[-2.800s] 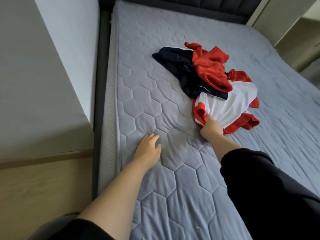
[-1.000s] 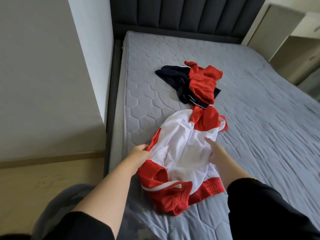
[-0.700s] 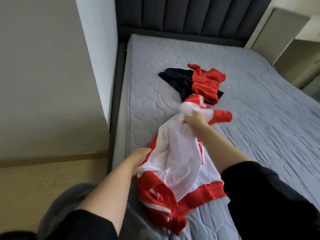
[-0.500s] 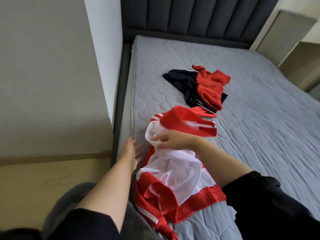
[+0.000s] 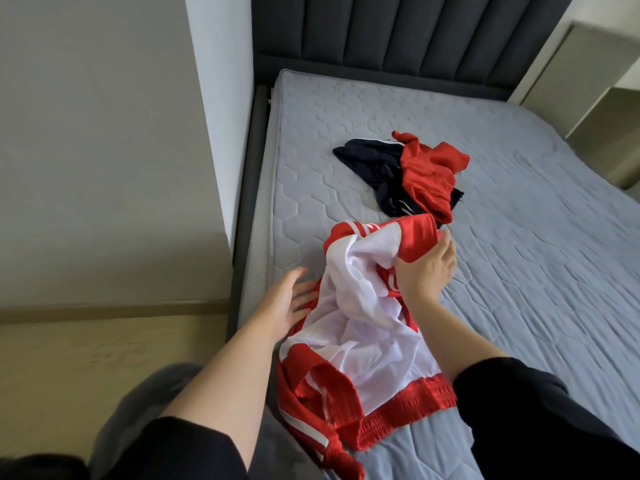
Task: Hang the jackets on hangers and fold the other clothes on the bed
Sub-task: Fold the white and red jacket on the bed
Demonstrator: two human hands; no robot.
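Observation:
A red jacket with a white lining (image 5: 360,327) lies inside out at the near left part of the bed (image 5: 519,271). My right hand (image 5: 427,268) grips its upper red part, thumb over the fabric. My left hand (image 5: 287,299) is spread open at the jacket's left edge, fingers straight and touching the cloth. Farther up the mattress a dark navy garment (image 5: 374,171) lies crumpled with a red garment (image 5: 429,174) heaped on top of it.
A dark padded headboard (image 5: 398,39) closes the far end. The dark bed frame (image 5: 247,209) runs along the left, tight against a white wall (image 5: 221,98). Beige cabinets (image 5: 595,98) stand at the far right. A wooden floor (image 5: 104,368) lies at the near left.
The jacket was dragged from the pile toward the near edge. My right hand lifted its top, then carried it right and down. My left hand let go and opened flat.

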